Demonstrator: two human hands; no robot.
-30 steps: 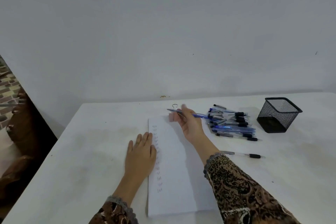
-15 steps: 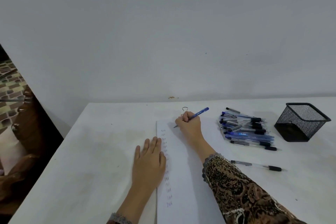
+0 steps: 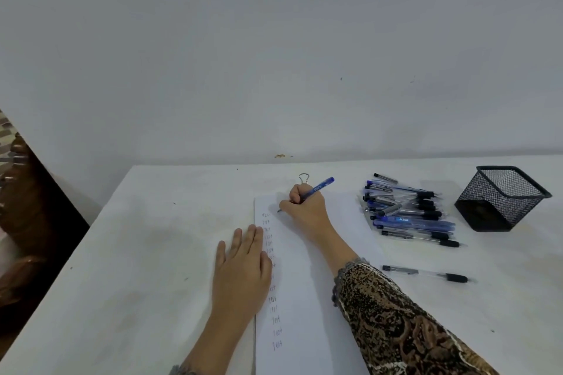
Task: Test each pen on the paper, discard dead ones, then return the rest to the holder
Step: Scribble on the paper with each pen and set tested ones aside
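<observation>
One second ago our right hand [image 3: 304, 210] carried the blue pen [image 3: 318, 187] almost level over the far end of the paper [image 3: 304, 298]. Now the fingers are curled around it in a writing grip. The pen leans to the far right, and its tip comes down to the paper just beyond the far end of the column of words [image 3: 276, 320] that runs along the left edge. Our left hand [image 3: 240, 271] has stayed flat with straight fingers. It presses on the left edge of the paper and holds nothing.

We judge that the test of this pen is only starting. Whether the tip has left a new mark we cannot tell, because it is too small.

Much of the task seems to remain. The pile of pens [image 3: 408, 213] lies on the surface [image 3: 137, 253] to the right of the paper, between it and the mesh holder [image 3: 499, 198], and no pen stands out of the holder. A single pen [image 3: 426, 273] lies apart, nearer to us, beside our right sleeve. It may be a dead one put aside, but we cannot be sure.
</observation>
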